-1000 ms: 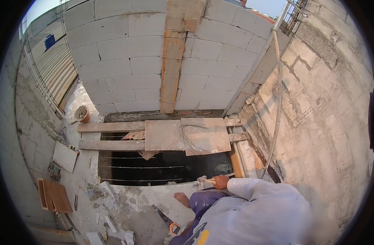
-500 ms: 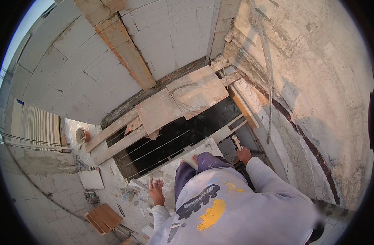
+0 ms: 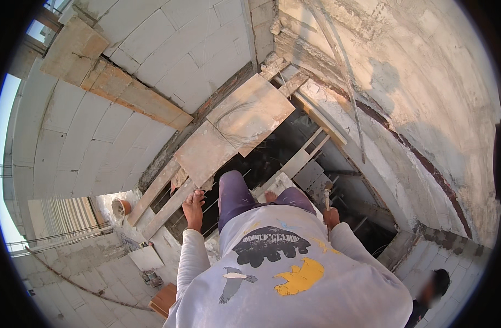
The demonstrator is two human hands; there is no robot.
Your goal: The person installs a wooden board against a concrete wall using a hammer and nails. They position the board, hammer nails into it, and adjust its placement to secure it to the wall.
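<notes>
My right hand (image 3: pixel 332 217) is closed round the pale wooden handle of what looks like a hammer (image 3: pixel 327 198), held upright beside my right thigh above a dark opening. Raised to the left of my knee, my left hand (image 3: pixel 193 210) has its fingers loosely apart and holds nothing I can make out. Just beyond its fingertips lies a long wooden plank (image 3: pixel 171 210) across the opening; I cannot tell whether they touch. One bare foot (image 3: pixel 270 195) rests on a pale ledge between my legs.
Two flat boards (image 3: pixel 250 112) with a coil of thin wire cover part of the deep opening (image 3: pixel 286 131). Thin bars cross it. Block walls (image 3: pixel 198 38) and a rough plaster wall (image 3: pixel 420 71) enclose the space. A bucket (image 3: pixel 121 208) stands left; another person (image 3: pixel 428 298) is lower right.
My view has turned and my body has moved forward, with my left knee now over the opening. My left hand has come up near the plank. The hammer stays in my right hand.
</notes>
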